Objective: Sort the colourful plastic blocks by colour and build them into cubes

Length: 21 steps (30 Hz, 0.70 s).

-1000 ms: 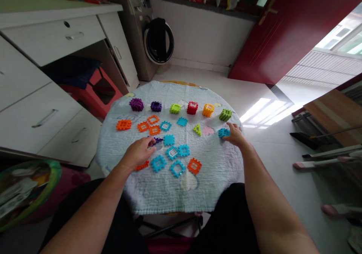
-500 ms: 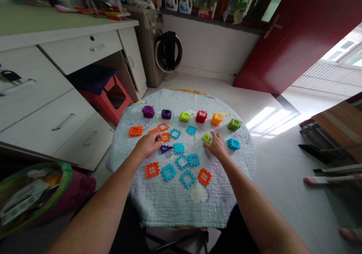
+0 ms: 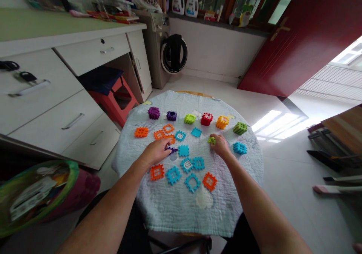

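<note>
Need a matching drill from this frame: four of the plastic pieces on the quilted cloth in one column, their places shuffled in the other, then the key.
1. green triangular plastic piece
2. dark purple flat plastic piece
3. light-blue plastic cube
4. red plastic cube

A. back row, between the lime-green plastic cube and the orange plastic cube
B. at the fingertips of the left hand
C. at the fingertips of the right hand
D. on the quilted cloth, just right of the right hand

Pairs: 1-C, 2-B, 3-D, 4-A
</note>
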Tool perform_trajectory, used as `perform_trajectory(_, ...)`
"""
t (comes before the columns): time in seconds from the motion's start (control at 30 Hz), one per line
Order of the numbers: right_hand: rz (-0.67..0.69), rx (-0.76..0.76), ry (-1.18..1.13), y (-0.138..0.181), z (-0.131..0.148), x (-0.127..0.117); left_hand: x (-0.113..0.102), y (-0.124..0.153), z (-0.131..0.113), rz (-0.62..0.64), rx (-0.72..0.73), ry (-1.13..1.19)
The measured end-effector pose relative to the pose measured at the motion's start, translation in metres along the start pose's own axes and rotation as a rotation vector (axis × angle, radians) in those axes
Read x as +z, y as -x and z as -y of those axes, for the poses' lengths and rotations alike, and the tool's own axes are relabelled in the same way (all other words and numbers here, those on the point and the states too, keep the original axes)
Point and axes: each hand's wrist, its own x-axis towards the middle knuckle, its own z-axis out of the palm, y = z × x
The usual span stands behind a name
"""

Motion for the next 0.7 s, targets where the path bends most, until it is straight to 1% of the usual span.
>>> perform_trajectory(0.1,-0.036,-0.015,-0.035,-0.003,0.009,-0.004,0.0,0.0,0.0,0.03,0.028,-0.015)
perform_trajectory(0.2,-0.103,-0.129,-0.095,-0.016,0.034,-0.014,0.002,-0.002,0.003,0.055,0.065,-0.017)
perform_trajectory(0.27,-0.124,-0.205,-0.115,-0.032,0.057,-0.022,0.004,-0.004,0.005,0.061,0.077,-0.017)
perform_trajectory(0.37,-0.151,-0.227,-0.098,-0.061,0.09,-0.03,0.004,-0.005,0.006,0.053,0.059,-0.022)
perform_trajectory(0.43,-0.153,-0.229,-0.077,-0.079,0.106,-0.033,0.002,-0.004,0.005,0.049,0.036,-0.026)
perform_trajectory(0.53,-0.133,-0.199,-0.03,-0.097,0.118,-0.032,-0.002,-0.003,0.003,0.046,0.021,-0.023)
perform_trajectory(0.7,-0.065,-0.181,0.052,-0.106,0.121,-0.026,-0.004,-0.002,0.001,0.033,0.016,-0.018)
